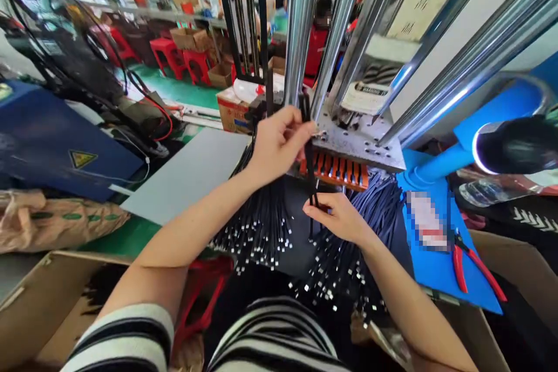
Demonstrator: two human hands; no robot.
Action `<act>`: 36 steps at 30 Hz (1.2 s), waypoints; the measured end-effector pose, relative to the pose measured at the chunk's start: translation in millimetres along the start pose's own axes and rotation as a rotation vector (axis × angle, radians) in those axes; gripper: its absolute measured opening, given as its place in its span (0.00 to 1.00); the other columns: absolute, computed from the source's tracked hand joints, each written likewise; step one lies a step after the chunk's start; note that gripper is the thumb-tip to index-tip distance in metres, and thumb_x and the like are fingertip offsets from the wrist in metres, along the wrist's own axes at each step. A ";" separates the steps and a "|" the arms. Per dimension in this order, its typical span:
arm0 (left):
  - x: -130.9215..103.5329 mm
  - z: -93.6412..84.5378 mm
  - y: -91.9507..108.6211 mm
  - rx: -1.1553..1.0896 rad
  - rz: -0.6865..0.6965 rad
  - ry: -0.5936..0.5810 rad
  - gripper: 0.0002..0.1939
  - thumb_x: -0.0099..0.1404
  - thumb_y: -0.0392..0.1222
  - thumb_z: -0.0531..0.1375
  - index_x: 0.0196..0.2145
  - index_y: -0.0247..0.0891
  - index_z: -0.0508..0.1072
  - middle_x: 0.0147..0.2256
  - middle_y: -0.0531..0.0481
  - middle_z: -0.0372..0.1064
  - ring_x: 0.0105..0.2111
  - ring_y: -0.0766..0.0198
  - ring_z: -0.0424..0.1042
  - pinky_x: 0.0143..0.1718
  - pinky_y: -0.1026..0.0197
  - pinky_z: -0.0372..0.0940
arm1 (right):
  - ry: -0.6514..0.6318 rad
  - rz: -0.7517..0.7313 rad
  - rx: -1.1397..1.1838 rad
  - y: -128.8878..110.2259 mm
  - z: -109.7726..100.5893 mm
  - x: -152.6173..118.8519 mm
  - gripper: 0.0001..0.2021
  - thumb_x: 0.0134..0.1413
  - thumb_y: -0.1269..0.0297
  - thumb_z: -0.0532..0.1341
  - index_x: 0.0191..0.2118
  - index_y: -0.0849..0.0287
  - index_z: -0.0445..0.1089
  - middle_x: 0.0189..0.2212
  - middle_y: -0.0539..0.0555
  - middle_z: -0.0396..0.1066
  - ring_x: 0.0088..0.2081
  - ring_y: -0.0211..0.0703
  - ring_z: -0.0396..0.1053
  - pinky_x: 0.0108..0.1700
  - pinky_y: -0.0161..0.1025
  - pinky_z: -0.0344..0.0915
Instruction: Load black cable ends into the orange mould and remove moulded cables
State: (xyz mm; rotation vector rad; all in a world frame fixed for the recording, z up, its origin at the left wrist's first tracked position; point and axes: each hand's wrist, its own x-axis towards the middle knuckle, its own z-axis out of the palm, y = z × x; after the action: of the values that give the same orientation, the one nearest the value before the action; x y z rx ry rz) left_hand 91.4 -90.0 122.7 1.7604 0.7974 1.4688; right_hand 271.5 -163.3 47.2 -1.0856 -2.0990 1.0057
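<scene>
Upright between my hands hangs a thin bundle of black cables [310, 168]. My left hand [276, 142] is closed in a pinch around its upper part, close to the machine's steel plate [349, 136]. Lower down, my right hand [337, 215] pinches the same black strands between thumb and fingers. Just beyond my hands is an orange slotted holder [337, 170] with cable ends in its slots. Left of it lies a pile of black cables with shiny light tips [261, 232]; a second such pile [344, 261] lies under my right hand.
Chrome columns [303, 23] rise from the machine ahead. On a blue board [440, 279] at the right lie red-handled pliers [475, 267]. A grey panel [187, 174] is at the left, with a blue cabinet [65, 139] beyond. Cardboard boxes [56, 279] flank me; other people sit further back.
</scene>
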 end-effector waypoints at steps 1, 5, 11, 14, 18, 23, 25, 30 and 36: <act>0.3 -6.4 -15.3 0.042 -0.029 0.066 0.17 0.66 0.46 0.60 0.27 0.38 0.57 0.18 0.61 0.58 0.14 0.74 0.63 0.15 0.72 0.54 | -0.077 0.051 -0.036 8.8 2.6 -1.5 0.15 0.64 0.59 0.57 0.28 0.61 0.70 0.21 0.45 0.61 0.24 0.34 0.57 0.27 0.31 0.52; -10.7 -42.7 -83.0 0.211 -0.288 0.214 0.16 0.65 0.44 0.61 0.27 0.37 0.57 0.18 0.61 0.59 0.13 0.75 0.61 0.15 0.72 0.54 | -0.161 0.229 -0.244 40.0 11.5 -11.3 0.09 0.60 0.66 0.62 0.28 0.61 0.72 0.20 0.44 0.62 0.23 0.34 0.58 0.28 0.32 0.50; -32.6 -95.8 -151.2 0.372 -0.647 0.233 0.13 0.66 0.41 0.58 0.28 0.33 0.60 0.21 0.59 0.65 0.17 0.77 0.63 0.23 0.71 0.58 | -0.094 0.291 -0.438 46.3 11.6 -24.6 0.08 0.60 0.69 0.64 0.45 0.61 0.73 0.34 0.51 0.72 0.34 0.40 0.69 0.39 0.35 0.61; -33.6 -113.3 -172.7 0.449 -0.672 0.265 0.12 0.66 0.40 0.58 0.27 0.34 0.60 0.20 0.59 0.64 0.18 0.75 0.61 0.24 0.69 0.57 | -0.218 0.227 -0.496 35.6 19.9 -18.9 0.08 0.64 0.67 0.60 0.45 0.62 0.73 0.38 0.55 0.73 0.40 0.44 0.71 0.45 0.38 0.64; -35.6 -128.2 -193.4 0.577 -0.638 0.283 0.12 0.64 0.40 0.60 0.26 0.34 0.62 0.21 0.58 0.63 0.23 0.73 0.60 0.28 0.67 0.54 | -0.363 0.191 -0.629 24.6 45.9 -0.3 0.14 0.65 0.63 0.59 0.51 0.66 0.69 0.42 0.60 0.72 0.45 0.51 0.70 0.47 0.42 0.65; -43.8 -135.6 -204.1 0.697 -0.623 0.284 0.13 0.64 0.44 0.58 0.25 0.36 0.64 0.22 0.57 0.61 0.25 0.68 0.59 0.28 0.64 0.52 | -0.504 0.142 -0.579 12.6 67.1 8.9 0.16 0.64 0.61 0.60 0.51 0.67 0.69 0.41 0.61 0.71 0.42 0.53 0.71 0.43 0.43 0.67; -44.3 -135.3 -202.9 0.785 -0.649 0.261 0.14 0.65 0.46 0.57 0.26 0.36 0.64 0.24 0.56 0.62 0.26 0.67 0.61 0.29 0.64 0.53 | -0.542 0.096 -0.527 8.8 66.4 6.8 0.18 0.63 0.60 0.61 0.53 0.66 0.68 0.40 0.60 0.71 0.41 0.52 0.72 0.42 0.42 0.67; -39.8 -131.7 -190.8 0.853 -0.689 0.202 0.13 0.66 0.47 0.56 0.37 0.32 0.70 0.27 0.56 0.62 0.29 0.68 0.60 0.32 0.66 0.54 | -0.388 0.105 -0.386 16.8 37.7 -7.9 0.15 0.63 0.64 0.62 0.53 0.63 0.70 0.38 0.57 0.72 0.39 0.47 0.71 0.42 0.40 0.66; -33.9 -127.7 -191.8 0.861 -0.738 0.271 0.35 0.65 0.44 0.58 0.63 0.24 0.51 0.28 0.56 0.63 0.31 0.63 0.65 0.38 0.62 0.61 | 0.392 0.367 -0.191 72.0 -27.3 -72.8 0.11 0.60 0.60 0.59 0.39 0.60 0.76 0.27 0.51 0.73 0.26 0.39 0.67 0.31 0.35 0.62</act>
State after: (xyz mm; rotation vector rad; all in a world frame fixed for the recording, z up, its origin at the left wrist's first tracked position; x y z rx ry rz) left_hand -44.3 7.1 -39.8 1.5018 2.1804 0.8881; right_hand 359.6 -187.2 -6.5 -1.6596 -1.7369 0.6828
